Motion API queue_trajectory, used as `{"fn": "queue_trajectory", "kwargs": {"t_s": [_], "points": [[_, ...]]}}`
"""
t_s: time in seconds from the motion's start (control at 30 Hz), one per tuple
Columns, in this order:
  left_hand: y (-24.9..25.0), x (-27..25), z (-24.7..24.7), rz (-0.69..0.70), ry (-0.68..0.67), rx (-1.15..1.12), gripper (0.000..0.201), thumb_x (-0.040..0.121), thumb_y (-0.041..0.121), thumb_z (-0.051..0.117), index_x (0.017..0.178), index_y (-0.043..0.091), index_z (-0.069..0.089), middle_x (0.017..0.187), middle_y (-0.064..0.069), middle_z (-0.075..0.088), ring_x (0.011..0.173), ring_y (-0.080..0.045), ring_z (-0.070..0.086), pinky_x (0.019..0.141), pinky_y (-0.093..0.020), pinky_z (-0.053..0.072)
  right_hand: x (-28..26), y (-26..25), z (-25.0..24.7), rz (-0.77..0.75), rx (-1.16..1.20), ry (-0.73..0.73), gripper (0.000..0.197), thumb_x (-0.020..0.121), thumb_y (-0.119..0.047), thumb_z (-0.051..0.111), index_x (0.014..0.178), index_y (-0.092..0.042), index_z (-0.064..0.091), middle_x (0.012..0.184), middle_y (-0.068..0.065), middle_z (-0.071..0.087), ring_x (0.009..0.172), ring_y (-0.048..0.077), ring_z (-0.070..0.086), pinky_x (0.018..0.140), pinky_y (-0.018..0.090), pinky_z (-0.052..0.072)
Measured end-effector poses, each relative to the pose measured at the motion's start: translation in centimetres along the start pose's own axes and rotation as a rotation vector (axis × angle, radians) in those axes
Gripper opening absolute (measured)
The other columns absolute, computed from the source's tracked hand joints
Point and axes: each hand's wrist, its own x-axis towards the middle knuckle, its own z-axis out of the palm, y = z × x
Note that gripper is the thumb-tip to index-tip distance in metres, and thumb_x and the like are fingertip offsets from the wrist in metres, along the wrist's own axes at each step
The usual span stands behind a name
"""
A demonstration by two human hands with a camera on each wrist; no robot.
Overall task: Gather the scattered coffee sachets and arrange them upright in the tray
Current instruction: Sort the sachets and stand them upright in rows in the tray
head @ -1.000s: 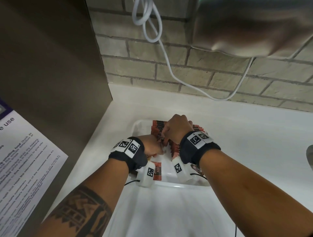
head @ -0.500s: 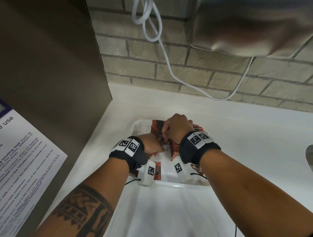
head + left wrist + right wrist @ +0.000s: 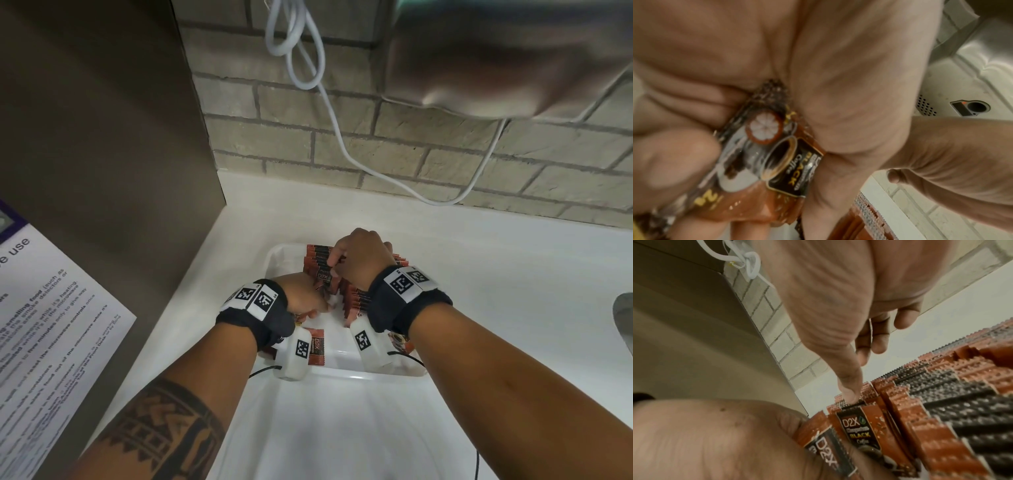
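Hands barely shifted | L hand point(image 3: 301, 294) grips sachet point(image 3: 764, 155) | R hand point(image 3: 359, 263) pinches sachet row point(image 3: 363, 298) in tray point(image 3: 274, 257)

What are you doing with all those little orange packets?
A person is tidying coffee sachets into a white tray on the counter. A row of upright sachets already stands on edge in the tray. The left hand grips one sachet, printed "Black Coffee", beside the row. The right hand rests on top of the row, its thumb tip touching a sachet's edge. One loose sachet lies flat in the tray's near part, so the job is not done yet.
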Motion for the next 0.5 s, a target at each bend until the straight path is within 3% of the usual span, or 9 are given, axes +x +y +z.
{"fn": "queue_trajectory", "kwargs": {"t_s": [0.1,0.2,0.3,0.37,0.43,0.5], "points": [[0.0,-0.5,-0.4,-0.009,-0.005,-0.032,0.024,0.092,0.022,0.062,0.101,0.001,0.069,0.075,-0.008,0.06,0.058,-0.018,0.05,0.05,-0.02,0.039,-0.4,0.0,-0.4,-0.012,0.007,-0.004,0.018,0.085,-0.019,0.068,0.079,-0.035,0.073,0.092,-0.014,0.056,0.106,0.018,0.052,0.096,0.038,0.037],[-0.9,-1.0,-1.2,0.002,-0.024,-0.254,0.026,0.089,0.013,0.067,0.113,0.002,0.07,0.088,-0.011,0.065,0.07,-0.021,0.057,0.057,-0.025,0.048,-1.0,-0.1,-0.9,-0.045,0.081,0.028,0.018,0.085,-0.02,0.066,0.076,-0.034,0.073,0.088,-0.016,0.064,0.099,0.015,0.059,0.095,0.038,0.043],[-1.8,-2.3,-1.8,0.106,-0.105,-0.623,0.022,0.091,-0.003,0.063,0.11,0.003,0.07,0.097,-0.011,0.071,0.078,-0.02,0.062,0.065,-0.028,0.056,-2.3,-0.1,-1.4,-0.103,0.255,-0.019,0.008,0.086,-0.025,0.068,0.086,-0.029,0.075,0.08,-0.017,0.067,0.086,0.005,0.063,0.078,0.024,0.046],[-2.2,-3.3,-2.1,0.206,-0.178,-0.851,0.032,0.091,-0.015,0.056,0.115,0.002,0.067,0.113,-0.014,0.072,0.082,-0.018,0.066,0.069,-0.029,0.06,-3.0,-0.1,-1.7,-0.125,0.361,-0.053,0.007,0.088,-0.025,0.068,0.088,-0.027,0.074,0.078,-0.014,0.071,0.076,0.0,0.063,0.068,0.018,0.043],[-2.4,-4.2,-2.3,0.285,-0.22,-0.974,0.04,0.09,-0.018,0.055,0.125,-0.001,0.061,0.128,-0.019,0.065,0.087,-0.018,0.068,0.075,-0.033,0.062,-3.4,0.0,-1.9,-0.147,0.443,-0.037,0.003,0.088,-0.024,0.071,0.087,-0.025,0.074,0.08,-0.008,0.074,0.073,0.002,0.064,0.067,0.018,0.045],[-2.3,-4.9,-2.2,0.343,-0.237,-1.0,0.042,0.088,-0.015,0.058,0.128,-0.001,0.059,0.12,-0.015,0.068,0.09,-0.019,0.068,0.081,-0.036,0.062,-3.6,0.0,-2.4,-0.166,0.495,-0.026,0.001,0.089,-0.023,0.073,0.088,-0.022,0.073,0.083,-0.003,0.074,0.075,0.007,0.065,0.072,0.022,0.049]]}}
